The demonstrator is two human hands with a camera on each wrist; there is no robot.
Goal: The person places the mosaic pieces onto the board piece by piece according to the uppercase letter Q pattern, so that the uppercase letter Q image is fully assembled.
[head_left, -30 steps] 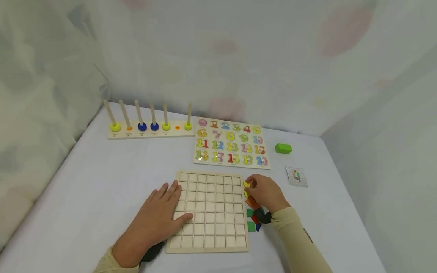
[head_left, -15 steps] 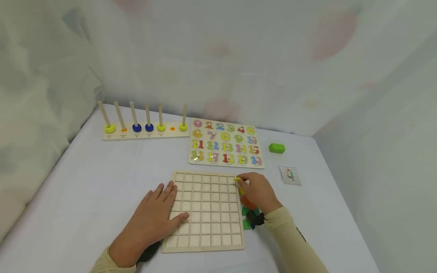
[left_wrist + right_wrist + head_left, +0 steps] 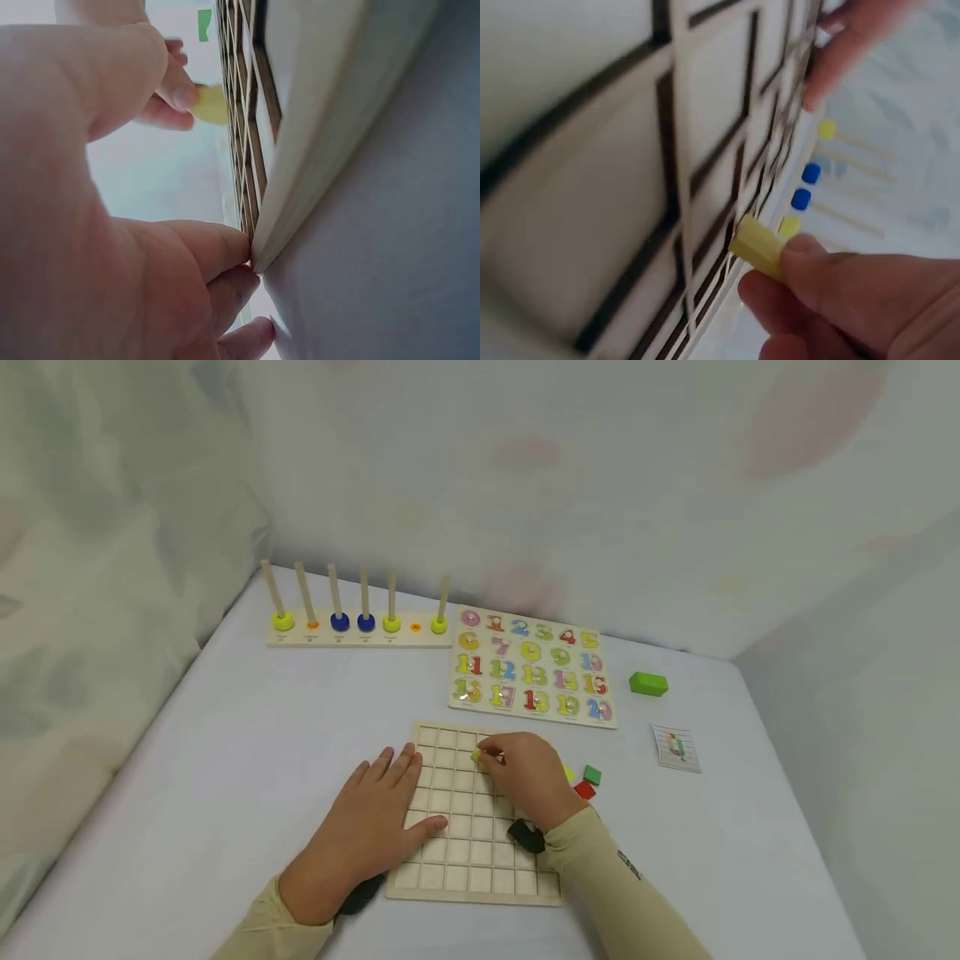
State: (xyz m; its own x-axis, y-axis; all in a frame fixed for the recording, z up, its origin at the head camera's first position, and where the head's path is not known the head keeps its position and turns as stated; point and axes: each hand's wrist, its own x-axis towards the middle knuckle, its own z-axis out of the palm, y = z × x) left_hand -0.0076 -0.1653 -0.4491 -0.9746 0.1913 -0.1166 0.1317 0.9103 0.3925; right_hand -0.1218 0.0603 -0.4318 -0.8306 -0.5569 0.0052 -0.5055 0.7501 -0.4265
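Note:
A square wooden board [image 3: 457,877] with a grid of shallow cells lies on the table. My left hand [image 3: 360,827] rests on its left edge, fingers straight and spread, thumb across the cells. In the left wrist view the fingertips meet the board's side. My right hand [image 3: 525,772] is over the upper part of the board and pinches a small yellow tile [image 3: 756,246] between thumb and fingers. The tile shows a curved edge in the left wrist view and is close over the cells. My right hand and wrist hide the board's right side.
Right of the board lie loose tiles, among them a green one [image 3: 592,775] and a red one [image 3: 585,790]. Behind stand a number puzzle [image 3: 517,685] and a peg stand with rings [image 3: 412,642]. A green block [image 3: 648,684] and a pattern card [image 3: 677,748] lie farther right.
My right hand has moved left from the board's right edge to over its upper cells, carrying the yellow tile. My left hand stays on the left edge. The head view has shifted.

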